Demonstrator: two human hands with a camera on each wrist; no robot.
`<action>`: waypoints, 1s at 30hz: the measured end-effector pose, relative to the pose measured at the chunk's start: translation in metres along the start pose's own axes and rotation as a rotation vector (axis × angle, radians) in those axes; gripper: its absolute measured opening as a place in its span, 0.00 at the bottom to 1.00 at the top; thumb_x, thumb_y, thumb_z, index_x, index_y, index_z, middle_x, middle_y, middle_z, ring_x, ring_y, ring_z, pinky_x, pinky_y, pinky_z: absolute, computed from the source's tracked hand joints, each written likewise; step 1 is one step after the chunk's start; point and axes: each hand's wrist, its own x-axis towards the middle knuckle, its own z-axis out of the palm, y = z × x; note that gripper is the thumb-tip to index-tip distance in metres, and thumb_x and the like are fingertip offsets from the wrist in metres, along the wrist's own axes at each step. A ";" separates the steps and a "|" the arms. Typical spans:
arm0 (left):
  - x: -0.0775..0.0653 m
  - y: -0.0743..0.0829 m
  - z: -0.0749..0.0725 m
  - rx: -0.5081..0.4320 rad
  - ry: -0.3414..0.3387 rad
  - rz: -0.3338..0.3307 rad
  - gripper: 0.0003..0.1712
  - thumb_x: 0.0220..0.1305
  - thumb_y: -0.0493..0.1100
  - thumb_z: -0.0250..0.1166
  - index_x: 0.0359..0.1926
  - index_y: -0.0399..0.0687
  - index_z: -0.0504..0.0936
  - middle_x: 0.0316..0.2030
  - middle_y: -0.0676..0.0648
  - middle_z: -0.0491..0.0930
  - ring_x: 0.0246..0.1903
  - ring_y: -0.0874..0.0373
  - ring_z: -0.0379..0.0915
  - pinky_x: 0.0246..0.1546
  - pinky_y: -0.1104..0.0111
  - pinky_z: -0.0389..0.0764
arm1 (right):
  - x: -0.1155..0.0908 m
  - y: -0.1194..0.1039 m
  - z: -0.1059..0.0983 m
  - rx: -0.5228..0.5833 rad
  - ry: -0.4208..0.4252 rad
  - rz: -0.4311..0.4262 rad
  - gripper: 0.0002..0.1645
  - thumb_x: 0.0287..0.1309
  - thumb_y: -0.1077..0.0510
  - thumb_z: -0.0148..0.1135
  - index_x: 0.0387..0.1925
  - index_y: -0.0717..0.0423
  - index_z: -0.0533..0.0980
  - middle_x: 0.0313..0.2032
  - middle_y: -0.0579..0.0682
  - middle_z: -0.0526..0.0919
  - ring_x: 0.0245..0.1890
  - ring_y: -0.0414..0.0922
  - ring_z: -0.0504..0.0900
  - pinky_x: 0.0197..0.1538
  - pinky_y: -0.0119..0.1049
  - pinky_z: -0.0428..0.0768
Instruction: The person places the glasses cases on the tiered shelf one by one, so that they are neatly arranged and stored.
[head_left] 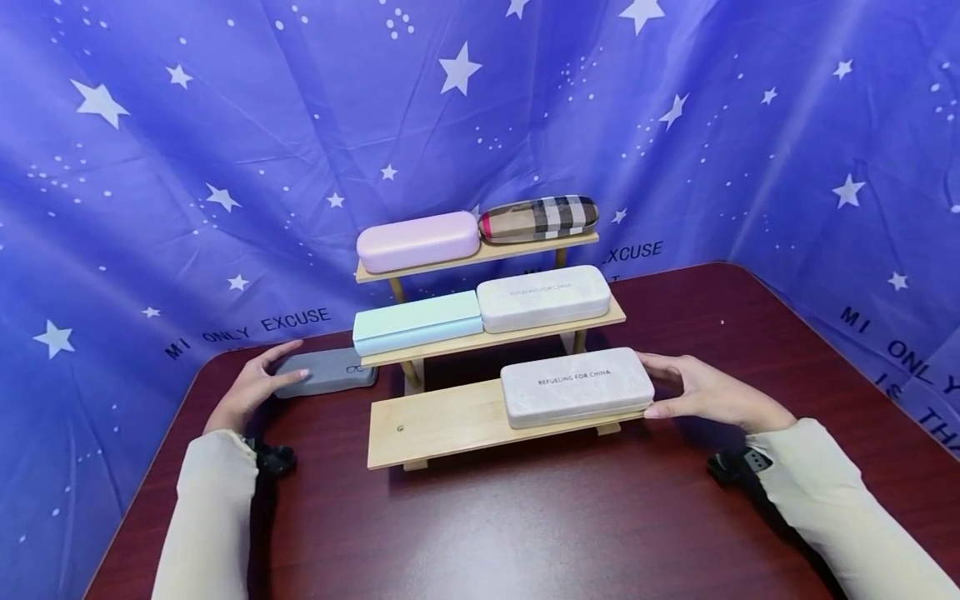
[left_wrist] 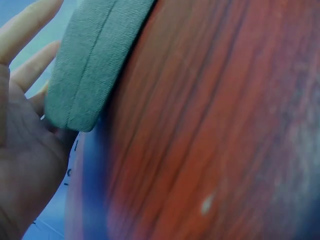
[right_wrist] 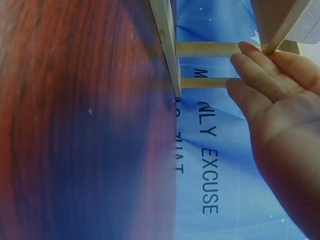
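Note:
At the stand's left, my left hand [head_left: 251, 385] grips the outer end of a grey glasses case [head_left: 326, 372], thumb over its near side; the left wrist view shows the case [left_wrist: 90, 65] beside the fingers. At the right end of the bottom shelf, my right hand [head_left: 705, 390] holds the end of a white glasses case [head_left: 577, 387] lettered "Refueling for China", thumb at its near corner and fingers at its far corner. In the right wrist view that hand [right_wrist: 280, 100] has fingertips by the shelf's edge; its thumb is hidden there.
The three-tier wooden stand [head_left: 435, 425] carries a pink case [head_left: 420, 242] and a plaid case [head_left: 540, 219] on top. A light-blue case [head_left: 417, 323] and another white case [head_left: 543, 298] sit on the middle tier. A starry blue curtain [head_left: 375, 100] hangs behind the dark-red table [head_left: 480, 533].

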 end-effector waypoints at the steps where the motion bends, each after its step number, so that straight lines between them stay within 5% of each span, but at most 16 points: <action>1: 0.001 0.000 0.001 0.003 -0.014 -0.002 0.43 0.57 0.48 0.68 0.70 0.44 0.60 0.69 0.39 0.56 0.62 0.48 0.53 0.54 0.73 0.60 | 0.000 0.000 0.000 0.002 -0.002 -0.003 0.47 0.50 0.62 0.68 0.67 0.72 0.55 0.61 0.67 0.68 0.57 0.26 0.68 0.54 0.20 0.69; 16: 0.002 0.004 0.007 0.088 -0.089 0.040 0.46 0.52 0.46 0.72 0.70 0.47 0.61 0.59 0.38 0.64 0.47 0.54 0.63 0.48 0.72 0.65 | -0.002 -0.003 -0.001 -0.009 0.014 0.043 0.48 0.50 0.61 0.69 0.67 0.71 0.55 0.63 0.65 0.67 0.57 0.23 0.66 0.54 0.18 0.66; 22: 0.001 0.004 0.008 0.107 -0.052 0.028 0.46 0.49 0.44 0.74 0.68 0.45 0.63 0.60 0.36 0.65 0.50 0.50 0.62 0.49 0.68 0.64 | -0.001 -0.002 0.000 0.020 0.003 0.034 0.48 0.50 0.62 0.69 0.67 0.72 0.54 0.62 0.67 0.66 0.56 0.24 0.67 0.53 0.20 0.69; 30: -0.001 -0.004 0.011 0.084 0.016 0.001 0.44 0.48 0.48 0.75 0.65 0.44 0.68 0.55 0.38 0.70 0.43 0.57 0.67 0.42 0.75 0.69 | 0.000 0.000 0.001 0.006 0.001 0.016 0.48 0.50 0.62 0.69 0.67 0.72 0.55 0.62 0.66 0.67 0.57 0.24 0.67 0.54 0.19 0.67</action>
